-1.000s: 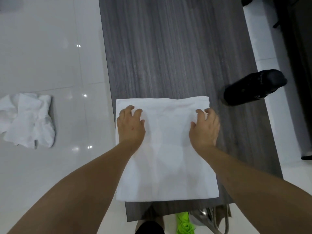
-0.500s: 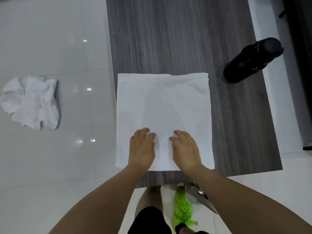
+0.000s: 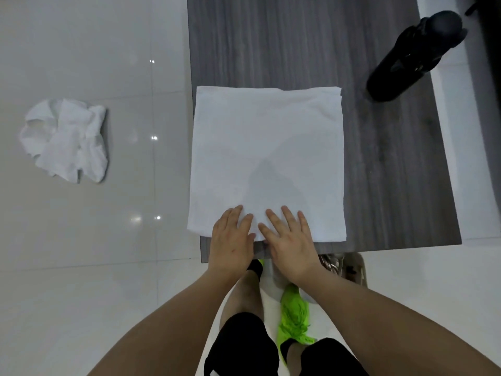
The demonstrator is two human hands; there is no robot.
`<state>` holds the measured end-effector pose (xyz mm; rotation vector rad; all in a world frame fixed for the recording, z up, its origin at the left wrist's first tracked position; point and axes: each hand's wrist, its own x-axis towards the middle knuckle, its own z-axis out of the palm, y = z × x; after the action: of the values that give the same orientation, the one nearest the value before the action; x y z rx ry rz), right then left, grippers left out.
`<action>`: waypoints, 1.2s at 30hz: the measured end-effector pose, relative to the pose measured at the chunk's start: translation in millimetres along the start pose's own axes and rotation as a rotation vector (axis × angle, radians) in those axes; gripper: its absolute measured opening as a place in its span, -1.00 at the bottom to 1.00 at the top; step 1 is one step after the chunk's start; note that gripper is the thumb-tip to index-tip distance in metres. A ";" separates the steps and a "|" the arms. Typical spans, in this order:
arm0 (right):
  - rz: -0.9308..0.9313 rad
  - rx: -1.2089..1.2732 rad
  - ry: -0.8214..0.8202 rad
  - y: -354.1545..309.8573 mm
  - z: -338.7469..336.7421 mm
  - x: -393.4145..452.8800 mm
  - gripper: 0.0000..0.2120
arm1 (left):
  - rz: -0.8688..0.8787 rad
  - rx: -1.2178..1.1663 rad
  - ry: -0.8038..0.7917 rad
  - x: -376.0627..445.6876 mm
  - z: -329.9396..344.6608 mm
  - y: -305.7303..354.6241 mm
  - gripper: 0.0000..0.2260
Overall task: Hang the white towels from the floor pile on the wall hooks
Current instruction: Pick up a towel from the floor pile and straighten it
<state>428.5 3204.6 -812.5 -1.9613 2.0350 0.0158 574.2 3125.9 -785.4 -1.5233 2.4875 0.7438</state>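
Observation:
A white towel (image 3: 267,147), folded into a flat square, lies on the near end of a dark wood-grain table (image 3: 379,147). My left hand (image 3: 230,240) and my right hand (image 3: 288,240) lie side by side at the towel's near edge, fingers straight and flat on the cloth. A crumpled pile of white towels (image 3: 66,139) sits on the glossy white floor to the left. No wall hooks are in view.
A black bottle (image 3: 406,58) stands on the table at the far right. White tiled floor (image 3: 81,267) surrounds the table. Below its near edge are my legs, a green shoe (image 3: 294,316) and a bag with metal rings (image 3: 341,264).
My hands slid from the towel's far corners down to its near edge and came together. They now overhang the table's near edge slightly.

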 end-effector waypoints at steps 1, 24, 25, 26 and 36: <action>-0.013 -0.013 0.026 0.6 2.8 -2.8 -0.48 | 0.020 0.007 0.005 -4.3 1.6 -1.1 -0.61; 0.035 0.004 0.242 -17.2 27.0 -67.3 -0.70 | 0.157 0.032 0.197 -78.8 57.4 7.5 -0.89; 0.060 0.026 0.233 -18.8 21.6 -67.8 -0.69 | 0.180 0.014 0.182 -79.5 53.7 6.4 -0.88; 0.090 0.052 0.224 -20.3 14.1 -67.9 -0.68 | 0.205 -0.002 0.164 -80.8 48.3 5.9 -0.86; 0.251 0.150 0.130 -50.7 -155.6 -32.1 -0.65 | 0.252 0.029 0.164 -66.3 -105.7 32.3 -0.79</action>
<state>444.8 3198.1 -646.6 -1.6472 2.2810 -0.2067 593.0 3140.9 -658.8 -1.3261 2.8355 0.6355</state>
